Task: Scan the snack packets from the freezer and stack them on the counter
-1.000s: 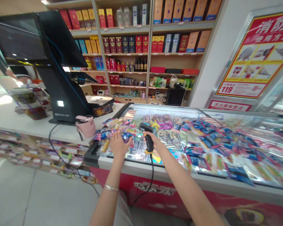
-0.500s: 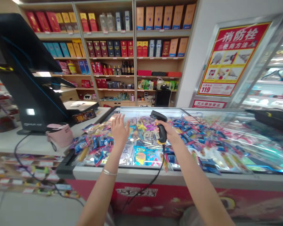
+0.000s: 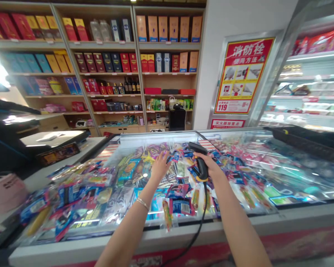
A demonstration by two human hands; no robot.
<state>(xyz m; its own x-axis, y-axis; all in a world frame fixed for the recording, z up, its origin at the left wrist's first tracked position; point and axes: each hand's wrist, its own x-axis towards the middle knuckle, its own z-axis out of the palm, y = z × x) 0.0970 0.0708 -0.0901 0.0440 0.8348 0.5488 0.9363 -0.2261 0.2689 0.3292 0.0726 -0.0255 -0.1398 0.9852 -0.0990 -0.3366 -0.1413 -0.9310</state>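
At lower left, wrapped packets [image 3: 68,194] spread flat over the glass-topped case [image 3: 86,245], perhaps to keep each within reach. Near frame centre, left hand [image 3: 159,170] half curled at a small blue packet [image 3: 176,156]; cannot tell whether pinching or just touching. Right of centre, right hand [image 3: 211,165] closed round a pistol-shaped black scanner [image 3: 202,169], seemingly for steady aim; cord [image 3: 203,215] hanging slack toward the bottom edge, likely for free movement.

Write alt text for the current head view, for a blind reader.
A person's right hand holds a corded scanner above a glass-topped case strewn with packets; the left hand is at a blue packet, grip unclear. Shelves of boxes stand behind.
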